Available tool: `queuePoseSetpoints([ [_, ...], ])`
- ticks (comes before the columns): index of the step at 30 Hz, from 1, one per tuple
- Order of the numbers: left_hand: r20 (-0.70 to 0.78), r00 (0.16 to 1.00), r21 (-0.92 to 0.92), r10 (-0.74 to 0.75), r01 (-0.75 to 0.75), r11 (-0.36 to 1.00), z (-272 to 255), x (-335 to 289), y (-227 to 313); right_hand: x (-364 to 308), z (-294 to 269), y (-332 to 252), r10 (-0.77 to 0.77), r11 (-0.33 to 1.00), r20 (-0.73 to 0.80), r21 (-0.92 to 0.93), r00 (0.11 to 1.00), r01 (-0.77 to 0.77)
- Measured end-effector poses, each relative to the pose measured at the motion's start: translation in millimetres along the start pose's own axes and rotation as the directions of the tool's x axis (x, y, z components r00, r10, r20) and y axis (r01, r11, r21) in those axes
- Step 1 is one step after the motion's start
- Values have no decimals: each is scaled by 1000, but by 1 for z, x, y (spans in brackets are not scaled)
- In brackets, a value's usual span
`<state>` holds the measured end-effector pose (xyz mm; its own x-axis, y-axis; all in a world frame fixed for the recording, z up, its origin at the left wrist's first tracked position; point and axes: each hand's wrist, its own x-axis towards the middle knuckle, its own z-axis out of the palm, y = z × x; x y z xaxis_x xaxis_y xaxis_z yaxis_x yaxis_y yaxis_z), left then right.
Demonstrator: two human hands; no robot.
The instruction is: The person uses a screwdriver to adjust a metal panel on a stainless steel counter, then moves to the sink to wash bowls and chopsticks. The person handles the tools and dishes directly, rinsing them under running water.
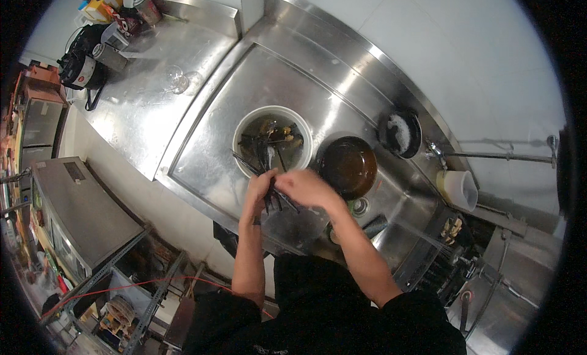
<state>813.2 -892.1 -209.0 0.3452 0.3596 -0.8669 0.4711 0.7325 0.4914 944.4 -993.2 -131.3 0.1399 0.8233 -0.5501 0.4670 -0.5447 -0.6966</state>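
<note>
My left hand (258, 191) is closed around a bundle of thin black sticks that look like chopsticks (272, 202). Their ends poke out below my fingers, and others slant up over the near rim of a round white tub (272, 109). Against the same bundle, my right hand (304, 187) is closed with its fingers curled, slightly smeared by motion. Murky water fills the tub, with more dark sticks and some yellowish pieces in it. Immediately right of the tub stands a dark round pan (348, 167) holding brownish liquid.
A small black pan (400, 135) with white foam sits near the tap (435, 154). A white container (458, 190) stands beyond it. The sink drain (359, 206) lies below the brown pan. On the left counter are a clear glass item (177, 81) and a black appliance (85, 67).
</note>
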Motion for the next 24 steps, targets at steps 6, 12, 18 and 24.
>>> queuePoseSetpoints([
  [6,63,998,-169,17,-6,986,-17,-26,16,115,-25,34,-94,901,-335,-429,937,-63],
  [12,94,995,-76,-36,43,996,-26,-36,31,134,24,66,79,588,-324,-749,943,-307],
  [18,110,994,-42,1,4,999,-23,-28,30,116,-11,36,81,806,-184,-566,980,-173],
  [24,134,990,-321,-50,91,943,0,-25,10,59,-31,-7,52,897,-236,-417,970,-149],
])
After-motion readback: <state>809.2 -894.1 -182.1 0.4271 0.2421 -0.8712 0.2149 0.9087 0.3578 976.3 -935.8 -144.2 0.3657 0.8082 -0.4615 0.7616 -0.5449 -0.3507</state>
